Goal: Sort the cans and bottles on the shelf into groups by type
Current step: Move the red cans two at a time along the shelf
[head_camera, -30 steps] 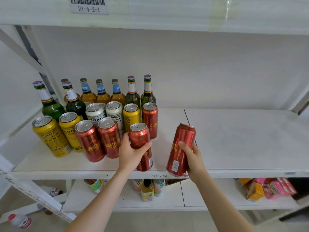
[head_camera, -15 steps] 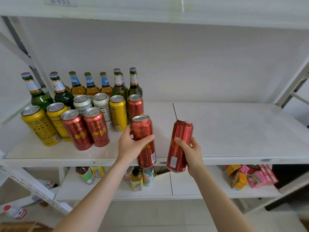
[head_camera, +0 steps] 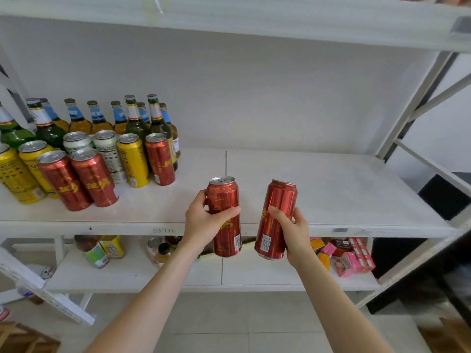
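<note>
My left hand [head_camera: 205, 221] grips a red can [head_camera: 225, 235] and my right hand [head_camera: 290, 229] grips a second red can [head_camera: 276, 200]. Both cans hang in the air just in front of the white shelf's [head_camera: 331, 189] front edge, near its middle seam. On the shelf's left side stand three more red cans [head_camera: 93, 178], yellow cans [head_camera: 133, 160], white cans [head_camera: 108, 149], green bottles [head_camera: 136, 123] and amber bottles with blue labels [head_camera: 76, 118].
The right half of the shelf board is bare. A lower shelf [head_camera: 142, 273] carries small bottles at the left and pink and orange cartons [head_camera: 353, 256] at the right. A slanted white brace [head_camera: 420, 103] bounds the right side.
My left hand lifted its red can off the shelf's front edge. Both hands carried their cans to the right, away from the group at the left. The view swung right too.
</note>
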A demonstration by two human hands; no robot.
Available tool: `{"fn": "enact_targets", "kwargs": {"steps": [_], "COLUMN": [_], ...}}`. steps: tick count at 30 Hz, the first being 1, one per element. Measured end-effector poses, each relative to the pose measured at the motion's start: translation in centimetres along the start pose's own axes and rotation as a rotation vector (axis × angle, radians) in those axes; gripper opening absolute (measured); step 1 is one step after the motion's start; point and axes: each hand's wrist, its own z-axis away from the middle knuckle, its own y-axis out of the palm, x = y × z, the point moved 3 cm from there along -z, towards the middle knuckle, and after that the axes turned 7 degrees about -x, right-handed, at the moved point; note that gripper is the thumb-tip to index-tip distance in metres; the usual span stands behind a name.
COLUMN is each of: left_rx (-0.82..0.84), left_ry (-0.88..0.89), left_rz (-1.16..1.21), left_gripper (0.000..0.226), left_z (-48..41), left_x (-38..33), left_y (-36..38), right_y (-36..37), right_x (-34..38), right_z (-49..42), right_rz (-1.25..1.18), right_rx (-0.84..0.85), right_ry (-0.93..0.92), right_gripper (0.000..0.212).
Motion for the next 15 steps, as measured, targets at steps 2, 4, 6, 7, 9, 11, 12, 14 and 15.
{"fn": "enact_targets", "kwargs": {"steps": [2, 4, 6, 7, 9, 11, 12, 14, 15], "left_rx": [0.019, 0.042, 0.068, 0.077, 0.094, 0.108, 0.117, 0.138, 0.146], "left_ry": [0.001, 0.000, 0.001, 0.002, 0.008, 0.020, 0.025, 0.033, 0.036], "left_rz": [-0.003, -0.009, -0.026, -0.030, -0.028, -0.029, -0.031, -0.031, -0.030], "left_gripper": [0.052, 0.057, 0.059, 0.060, 0.060, 0.059, 0.058, 0.053, 0.051], "left_z": [0.9, 1.4, 1.6, 1.5, 1.2, 0.8, 0.6, 0.2, 0.0], "left_x": [-0.4, -0.7, -1.2, -1.4, -1.7, -2.1, -2.3, -2.7, -2.8], "left_y": [1.9, 3.9, 6.0, 7.0, 8.8, 11.0, 12.1, 14.6, 15.9], "right_y": [-2.0, -3.8, -5.5, -6.2, -7.6, -9.2, -10.0, -11.7, -12.6], "right_x": [0.4, 0.7, 1.1, 1.3, 1.5, 1.8, 1.9, 2.2, 2.3], "right_z": [-0.3, -0.7, -1.3, -1.6, -2.4, -3.5, -4.1, -5.4, -6.1], "right_rz": [-0.001, -0.012, -0.027, -0.034, -0.028, -0.032, -0.038, -0.045, -0.046], "right_rx": [-0.006, -0.017, -0.033, -0.040, -0.063, -0.085, -0.093, -0.110, -0.117], "right_ry": [0.003, 0.001, 0.006, 0.009, 0.008, -0.001, -0.001, -0.002, -0.004], "right_gripper": [0.034, 0.034, 0.040, 0.044, 0.045, 0.037, 0.035, 0.035, 0.035]}}
